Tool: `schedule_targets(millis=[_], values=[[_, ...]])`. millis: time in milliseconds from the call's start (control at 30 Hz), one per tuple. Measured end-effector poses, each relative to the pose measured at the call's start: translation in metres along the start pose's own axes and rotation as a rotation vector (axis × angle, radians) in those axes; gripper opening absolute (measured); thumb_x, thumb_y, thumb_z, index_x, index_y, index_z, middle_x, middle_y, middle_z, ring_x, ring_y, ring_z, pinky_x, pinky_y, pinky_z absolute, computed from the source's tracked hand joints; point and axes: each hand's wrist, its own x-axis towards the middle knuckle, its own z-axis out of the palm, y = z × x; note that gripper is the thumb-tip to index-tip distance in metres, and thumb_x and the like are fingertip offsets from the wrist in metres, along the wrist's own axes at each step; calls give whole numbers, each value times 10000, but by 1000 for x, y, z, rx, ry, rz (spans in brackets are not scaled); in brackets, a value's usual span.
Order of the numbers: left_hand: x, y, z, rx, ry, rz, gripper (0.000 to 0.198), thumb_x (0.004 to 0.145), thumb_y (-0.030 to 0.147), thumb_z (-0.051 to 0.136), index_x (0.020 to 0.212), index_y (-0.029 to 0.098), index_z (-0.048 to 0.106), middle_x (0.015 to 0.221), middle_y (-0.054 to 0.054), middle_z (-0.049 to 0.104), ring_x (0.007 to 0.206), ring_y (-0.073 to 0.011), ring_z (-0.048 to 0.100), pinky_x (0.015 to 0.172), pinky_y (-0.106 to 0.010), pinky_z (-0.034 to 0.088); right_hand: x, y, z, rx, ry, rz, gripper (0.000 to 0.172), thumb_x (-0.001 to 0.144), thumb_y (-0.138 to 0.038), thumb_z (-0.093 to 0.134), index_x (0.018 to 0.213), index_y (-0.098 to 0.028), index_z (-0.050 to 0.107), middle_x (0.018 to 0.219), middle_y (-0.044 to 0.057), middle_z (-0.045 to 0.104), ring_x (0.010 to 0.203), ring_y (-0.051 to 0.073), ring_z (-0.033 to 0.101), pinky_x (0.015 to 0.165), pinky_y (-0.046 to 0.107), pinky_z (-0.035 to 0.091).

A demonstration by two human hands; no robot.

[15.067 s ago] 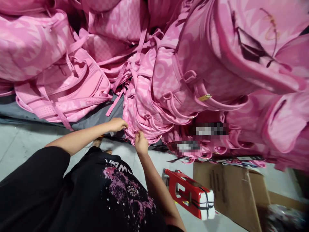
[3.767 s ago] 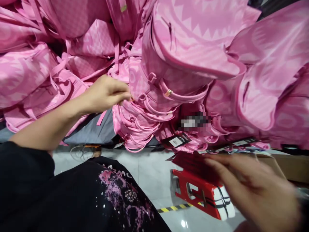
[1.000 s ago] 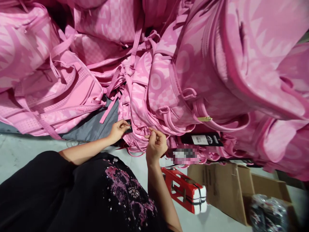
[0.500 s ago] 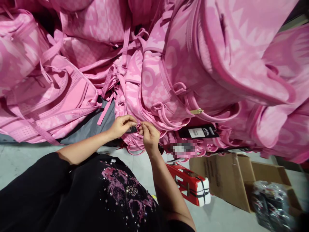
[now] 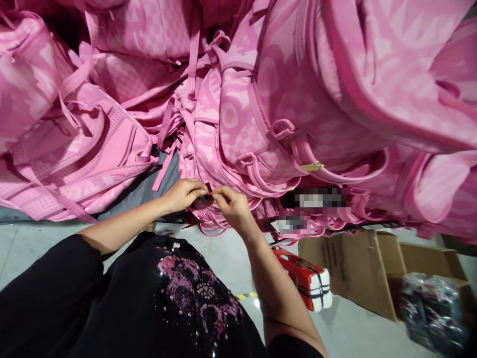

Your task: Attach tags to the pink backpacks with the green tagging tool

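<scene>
Thumb and fingers pinched, my left hand (image 5: 186,195) holds a small dark hang tag (image 5: 203,200) with a reddish edge. Close beside it, my right hand (image 5: 231,203) is closed in a pinch too; what lies between its fingertips is too small to make out. Both hands are at the lower edge of a pink patterned backpack (image 5: 244,117), which lies among others in a row. Pink loops and straps hang just behind and below the fingers. The fingertips hide part of the tag.
More pink backpacks (image 5: 141,79) are piled at left and back, on a grey surface (image 5: 128,201). Further black tags hang on the right, partly blurred out. On the floor at right are a red and white strapped item (image 5: 307,281), a cardboard box (image 5: 357,271) and a clear plastic-wrapped bundle (image 5: 432,311).
My hands stay together at the tag; the right forearm has swung outward to the right. The tag has turned, showing a reddish edge. The view has shifted slightly.
</scene>
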Motion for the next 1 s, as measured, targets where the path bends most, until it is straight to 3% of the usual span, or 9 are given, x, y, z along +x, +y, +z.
schedule_targets(millis=[267,533,867,1000], values=[[0,5,-1,137,-82,11,197,929,203,529,912,176,724,878,-28,721,827,-151,655,803,-257,468,0,-1,3,-121,-31,-54,148,886,-194,532,819,-196,664,762,-3,692,671,132,599,680,239,434],[6,9,-6,319,-230,-14,210,941,197,519,982,182,724,980,-44,737,929,-170,662,851,-278,460,3,4,6,-497,-184,-113,202,947,-164,464,866,-180,648,865,64,704,779,179,613,720,276,403],[20,27,-17,523,-384,-59,72,872,235,598,901,189,646,786,-22,717,739,-185,652,621,-251,345,3,-8,10,-586,-243,-84,207,975,-148,464,1011,-158,668,990,91,729,904,203,651,795,287,416],[24,25,-16,572,-435,-48,99,878,288,601,868,206,656,848,-42,739,806,-215,667,626,-261,321,3,-12,8,-603,-272,-67,213,981,-163,463,1038,-158,668,1026,97,734,934,212,663,810,298,417]])
